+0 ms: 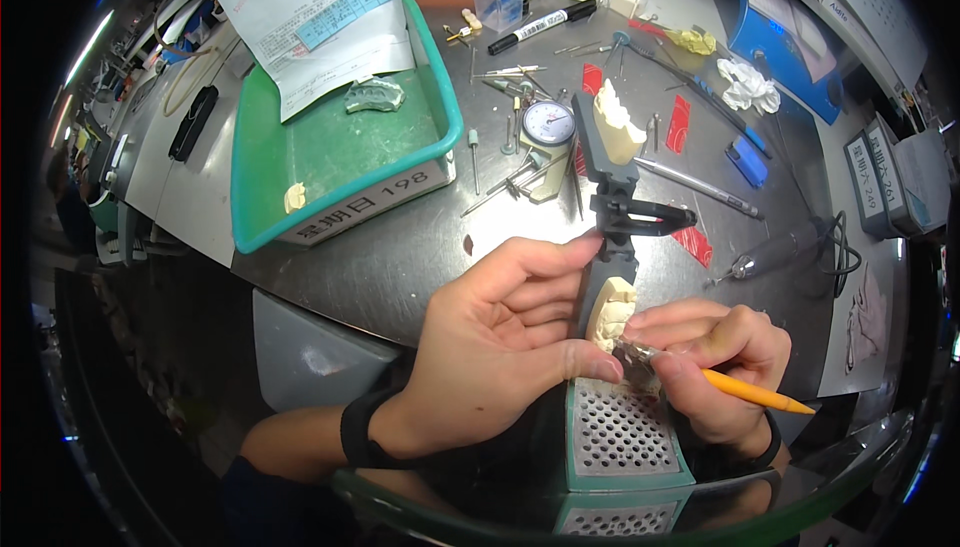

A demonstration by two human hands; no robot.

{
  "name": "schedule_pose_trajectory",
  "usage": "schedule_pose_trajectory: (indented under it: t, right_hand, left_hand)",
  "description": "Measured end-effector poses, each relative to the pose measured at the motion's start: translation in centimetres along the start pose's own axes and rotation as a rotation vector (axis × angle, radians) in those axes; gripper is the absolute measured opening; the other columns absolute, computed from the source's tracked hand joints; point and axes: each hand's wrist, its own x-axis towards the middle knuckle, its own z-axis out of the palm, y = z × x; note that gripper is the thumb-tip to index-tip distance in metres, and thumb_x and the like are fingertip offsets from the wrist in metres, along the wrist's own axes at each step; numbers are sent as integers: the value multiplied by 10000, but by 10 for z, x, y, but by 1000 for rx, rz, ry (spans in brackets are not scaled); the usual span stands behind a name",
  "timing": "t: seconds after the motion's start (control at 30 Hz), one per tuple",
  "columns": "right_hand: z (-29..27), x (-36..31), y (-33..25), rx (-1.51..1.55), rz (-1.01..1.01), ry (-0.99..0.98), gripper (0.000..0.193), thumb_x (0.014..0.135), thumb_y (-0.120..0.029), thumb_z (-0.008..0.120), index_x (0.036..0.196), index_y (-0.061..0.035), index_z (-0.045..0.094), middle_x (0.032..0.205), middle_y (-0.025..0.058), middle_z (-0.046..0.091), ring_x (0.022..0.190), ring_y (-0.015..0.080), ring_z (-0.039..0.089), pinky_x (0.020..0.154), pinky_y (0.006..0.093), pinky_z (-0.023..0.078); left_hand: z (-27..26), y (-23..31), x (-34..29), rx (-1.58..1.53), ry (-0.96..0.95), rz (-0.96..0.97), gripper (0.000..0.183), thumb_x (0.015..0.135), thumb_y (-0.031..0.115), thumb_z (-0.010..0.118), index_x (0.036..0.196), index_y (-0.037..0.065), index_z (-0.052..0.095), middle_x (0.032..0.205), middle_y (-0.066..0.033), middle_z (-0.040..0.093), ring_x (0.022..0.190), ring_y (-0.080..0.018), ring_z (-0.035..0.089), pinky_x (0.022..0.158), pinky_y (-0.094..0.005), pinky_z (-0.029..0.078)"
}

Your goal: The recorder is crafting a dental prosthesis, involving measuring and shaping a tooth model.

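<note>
Hands point(490, 357) hold model point(613, 309); tray point(350, 152) bears label point(368, 204).

It looks like a dental lab: cream tooth models point(618, 127) right of centre, a perforated grille point(626, 439) at lower centre, a dial gauge point(549, 123) and burs point(474, 159) on the metal bench point(375, 282), a green tray point(345, 162) with a slip point(315, 57) at upper left.
</note>
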Motion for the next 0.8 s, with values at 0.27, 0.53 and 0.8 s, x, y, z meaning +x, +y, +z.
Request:
schedule_pose_trajectory:
  t: [0.27, 0.53, 0.8]
  right_hand:
    - [3, 0, -4, 37, -5, 37, 209, 759, 79, 755, 812, 2, 568, 914, 242, 719, 942, 337, 717, 836, 417, 582]
    - [0, 1, -3, -34, -119, -17, 255, 722, 73, 788, 898, 31, 609, 923, 248, 715, 976, 355, 704, 845, 410, 577]
    - [-2, 3, -2, -65, -162, -49, 276, 688, 69, 813, 898, 40, 635, 930, 247, 716, 961, 354, 706, 831, 409, 578]
  left_hand:
    - [2, 11, 3, -42, 16, -136, 740, 754, -149, 740, 1376, -41, 356, 1353, -304, 498, 1237, -357, 556, 995, -456, 539]
    - [-3, 10, 3, -38, -51, -121, 815, 746, -141, 753, 1427, -44, 318, 1370, -276, 490, 1257, -320, 537, 1007, -432, 529]
    - [-5, 6, 2, -38, -73, -101, 750, 771, -108, 760, 1417, -10, 392, 1247, -129, 559, 1135, -162, 578, 996, -320, 509]
